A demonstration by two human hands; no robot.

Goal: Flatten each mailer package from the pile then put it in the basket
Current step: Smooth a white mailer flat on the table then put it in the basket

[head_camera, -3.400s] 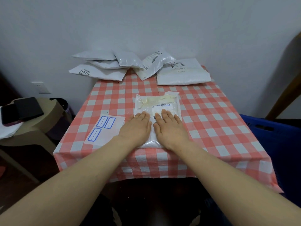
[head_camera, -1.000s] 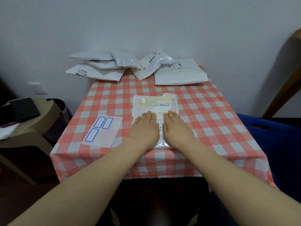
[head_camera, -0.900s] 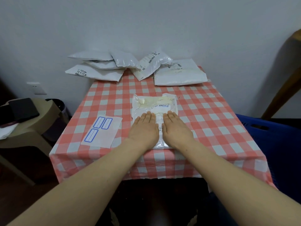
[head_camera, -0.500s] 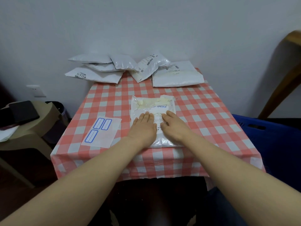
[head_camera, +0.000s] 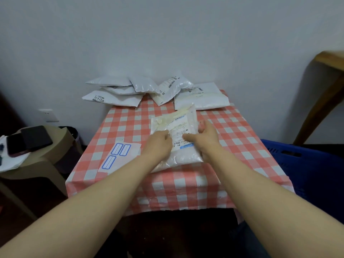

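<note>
A white mailer package (head_camera: 178, 123) with a printed label is tilted and turned a little above the middle of the red-checked table (head_camera: 236, 146). My left hand (head_camera: 158, 144) grips its left side with curled fingers. My right hand (head_camera: 204, 136) holds its right edge, thumb on top. The pile of several white mailers (head_camera: 149, 92) lies along the table's far edge by the wall. The blue basket (head_camera: 307, 161) stands low to the right of the table.
A white sheet with blue-outlined labels (head_camera: 119, 155) lies on the table's left part. A beige stool (head_camera: 55, 151) with dark phones (head_camera: 29, 140) stands at the left. A wooden furniture piece (head_camera: 329, 81) leans at the far right.
Both hands were pressing flat on the mailer. Now their fingers have closed on its sides and the mailer has come up off the cloth, turned slightly clockwise.
</note>
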